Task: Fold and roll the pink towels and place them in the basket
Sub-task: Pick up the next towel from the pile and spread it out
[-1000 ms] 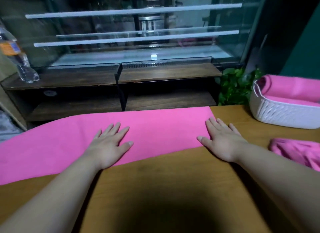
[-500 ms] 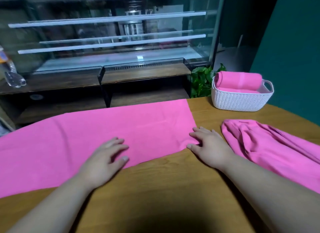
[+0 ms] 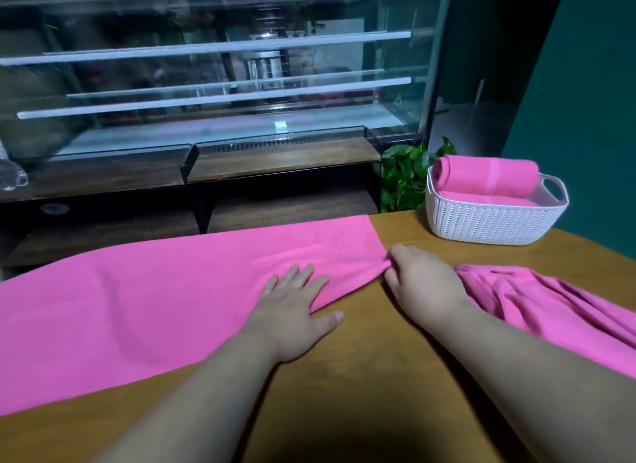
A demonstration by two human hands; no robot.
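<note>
Left hand (image 3: 292,311) slid right, flat on towel (image 3: 137,307); right hand (image 3: 423,283) pinches edge; basket (image 3: 492,221) beyond.

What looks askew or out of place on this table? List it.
The spread pink towel is puckered at its right end, where the right hand pinches the edge; the left hand lies flat on it nearby. A second towel lies crumpled at the right, unfolded. Nothing spilled or damaged shows.
</note>
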